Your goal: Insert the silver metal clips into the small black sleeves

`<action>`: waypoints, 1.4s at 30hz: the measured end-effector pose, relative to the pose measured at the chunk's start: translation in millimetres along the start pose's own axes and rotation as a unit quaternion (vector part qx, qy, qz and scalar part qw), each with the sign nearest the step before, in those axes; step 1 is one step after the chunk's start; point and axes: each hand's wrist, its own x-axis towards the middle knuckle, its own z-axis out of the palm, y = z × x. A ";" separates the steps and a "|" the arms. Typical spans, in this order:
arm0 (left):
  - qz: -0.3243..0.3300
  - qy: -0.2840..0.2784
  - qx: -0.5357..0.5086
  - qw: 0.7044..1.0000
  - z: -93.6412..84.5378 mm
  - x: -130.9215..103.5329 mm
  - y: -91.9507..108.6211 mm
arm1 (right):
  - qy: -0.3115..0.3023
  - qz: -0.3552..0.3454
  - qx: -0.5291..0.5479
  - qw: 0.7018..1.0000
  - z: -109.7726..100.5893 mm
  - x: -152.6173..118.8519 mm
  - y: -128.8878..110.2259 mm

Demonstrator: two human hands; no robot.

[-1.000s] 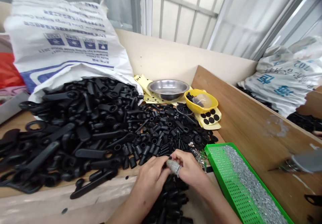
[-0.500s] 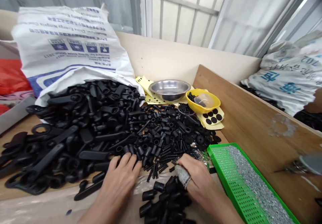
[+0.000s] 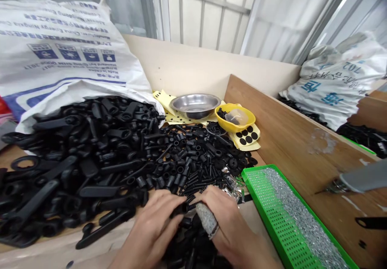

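My left hand [image 3: 155,222] is closed at the near edge of the heap, its thumb and fingers around a short black cylinder [image 3: 180,208]. Close beside it on the right, my right hand [image 3: 222,220] has curled fingers near some black screws [image 3: 196,183]; whatever it may hold is hidden. A grey wrap [image 3: 207,219] covers one of its fingers. Below and between both hands lies a group of black cylindrical caps [image 3: 193,249], partly covered by them. Black handles and knobs [image 3: 99,191] are piled to the left.
A white sack [image 3: 69,51] spills black parts at the left. Behind stand a steel bowl [image 3: 196,104] and a yellow basket [image 3: 250,120]. A green tray [image 3: 273,228] of small metal pieces lies right, beside a wooden board [image 3: 290,140] and a power driver's grey body [image 3: 363,177].
My left hand has moved right, toward my right hand, and closed around a black cylinder. My right hand has shifted slightly left. The view has turned a little to the right.
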 end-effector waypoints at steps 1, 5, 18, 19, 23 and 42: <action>-0.004 -0.008 -0.019 1.000 -0.6 2.5 5.4 | -0.001 -0.006 -0.011 1.000 1.6 -1.5 0.8; -0.034 -0.035 -0.086 0.995 1.6 5.9 13.6 | -0.018 -0.035 -0.049 0.998 6.0 -8.7 6.6; 0.064 -0.002 -0.064 0.996 18.5 -3.3 23.2 | -0.076 0.035 0.092 0.992 -9.0 -21.1 -0.8; 0.068 0.011 -0.057 0.996 19.8 -4.2 23.5 | -0.073 0.044 0.111 0.990 -9.6 -21.5 -2.2; 0.059 0.001 -0.073 0.996 22.3 -5.7 25.0 | -0.060 0.068 0.150 0.985 -9.4 -24.8 -4.5; -0.198 -0.059 -0.338 0.918 28.2 -7.6 35.6 | -0.051 -0.071 -0.036 0.996 -1.4 -38.4 12.6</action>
